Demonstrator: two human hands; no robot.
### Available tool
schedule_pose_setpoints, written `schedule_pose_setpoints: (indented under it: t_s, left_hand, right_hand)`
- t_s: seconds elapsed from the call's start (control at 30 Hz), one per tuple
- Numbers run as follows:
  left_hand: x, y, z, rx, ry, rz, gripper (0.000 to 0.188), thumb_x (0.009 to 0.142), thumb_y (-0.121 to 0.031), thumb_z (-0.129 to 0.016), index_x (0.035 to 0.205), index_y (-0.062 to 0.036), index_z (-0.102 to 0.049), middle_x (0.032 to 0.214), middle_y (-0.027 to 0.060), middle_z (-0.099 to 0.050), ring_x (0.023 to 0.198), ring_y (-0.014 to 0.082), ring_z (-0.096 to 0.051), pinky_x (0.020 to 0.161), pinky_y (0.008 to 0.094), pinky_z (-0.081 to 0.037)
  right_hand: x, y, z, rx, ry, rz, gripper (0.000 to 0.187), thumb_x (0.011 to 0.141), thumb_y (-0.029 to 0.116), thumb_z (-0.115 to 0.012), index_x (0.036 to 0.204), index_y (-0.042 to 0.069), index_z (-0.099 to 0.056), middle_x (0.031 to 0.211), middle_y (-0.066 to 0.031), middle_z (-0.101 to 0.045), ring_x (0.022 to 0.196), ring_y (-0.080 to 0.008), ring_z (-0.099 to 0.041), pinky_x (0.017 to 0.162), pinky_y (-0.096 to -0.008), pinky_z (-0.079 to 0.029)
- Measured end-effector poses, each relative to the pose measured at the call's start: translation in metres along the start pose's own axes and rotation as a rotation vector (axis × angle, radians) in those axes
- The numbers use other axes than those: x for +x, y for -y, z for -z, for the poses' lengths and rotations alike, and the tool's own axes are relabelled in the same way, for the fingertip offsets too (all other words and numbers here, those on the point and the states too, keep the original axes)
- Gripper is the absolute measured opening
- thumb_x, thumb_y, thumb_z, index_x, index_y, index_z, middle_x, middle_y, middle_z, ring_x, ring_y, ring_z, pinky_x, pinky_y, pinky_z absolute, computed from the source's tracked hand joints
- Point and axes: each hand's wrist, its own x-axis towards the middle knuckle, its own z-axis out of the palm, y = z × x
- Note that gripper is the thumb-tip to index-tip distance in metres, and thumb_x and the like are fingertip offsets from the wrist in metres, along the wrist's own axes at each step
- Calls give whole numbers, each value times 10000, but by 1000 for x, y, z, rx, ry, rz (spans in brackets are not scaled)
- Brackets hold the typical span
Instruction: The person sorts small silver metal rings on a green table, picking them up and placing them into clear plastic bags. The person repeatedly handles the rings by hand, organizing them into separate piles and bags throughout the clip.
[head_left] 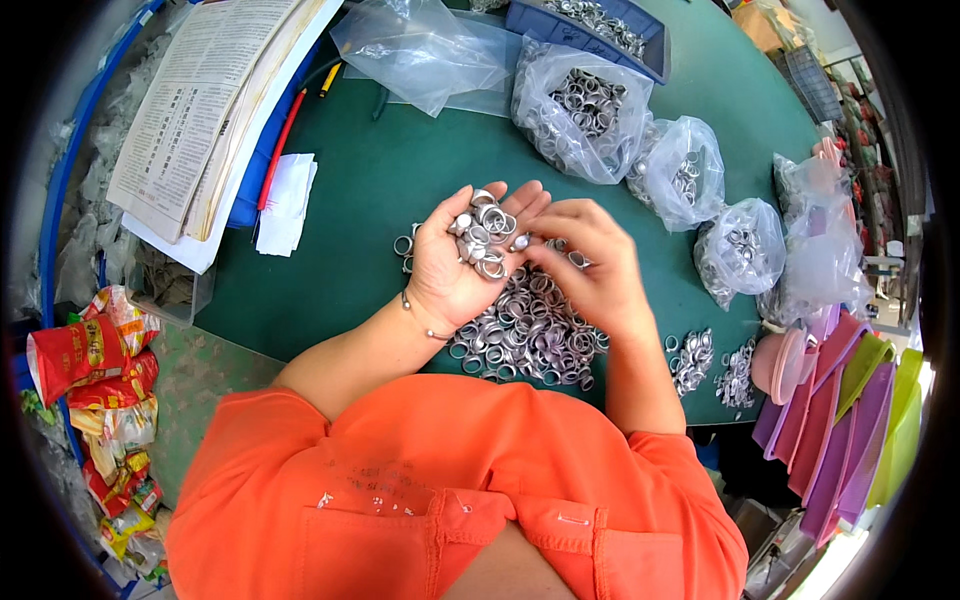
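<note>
My left hand (pixel 440 265) is turned palm up above the table and cups a small heap of silver-grey metal rings (pixel 484 232). Beside its fingers, my right hand (pixel 605 262) pinches a single ring (pixel 519 242) between thumb and fingertips. Under both hands spreads a large loose pile of similar rings (pixel 535 330) on the green tabletop (pixel 350 180). A few more rings (pixel 403 246) peek out to the left of my left wrist. The right hand partly covers the rings behind it.
Two smaller ring piles (pixel 692 362) (pixel 738 375) lie at right. Clear plastic bags of rings (pixel 585 110) (pixel 690 175) (pixel 742 250) line the far right side, behind them a blue bin (pixel 640 55). Newspapers (pixel 195 110), a red pen (pixel 282 150) and white paper (pixel 287 205) are at left.
</note>
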Motion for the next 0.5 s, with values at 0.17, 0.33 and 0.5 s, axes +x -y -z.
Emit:
schedule_pose_setpoints:
  t_s: [0.17, 0.33, 0.5]
  left_hand:
    - [2, 0, 2, 0, 12, -4, 257, 914, -249, -437, 1039, -39, -513, 1228, 202, -504, 1232, 326, -418, 890, 433, -414]
    - [0, -1, 2, -38, 17, 13, 244, 916, -248, -442, 1022, -44, -527, 1276, 204, -466, 1274, 337, -368, 1010, 508, -331]
    - [2, 0, 2, -68, -26, -3, 234, 913, -228, -446, 1009, -31, -527, 1236, 211, -490, 1241, 346, -406, 1034, 519, -312]
  right_hand:
    - [-4, -5, -13, -216, 2, 105, 237, 688, 5, -693, 908, 29, -607, 904, -100, -600, 776, -281, -571, 684, -348, -464]
    - [-12, -7, -13, 22, -184, -75, 150, 743, -20, -663, 880, 5, -607, 819, -97, -619, 735, -216, -611, 635, -298, -490]
    - [-22, -3, -15, 499, -275, -349, 138, 817, -35, -598, 952, -28, -572, 834, -88, -631, 721, -136, -633, 609, -234, -506]
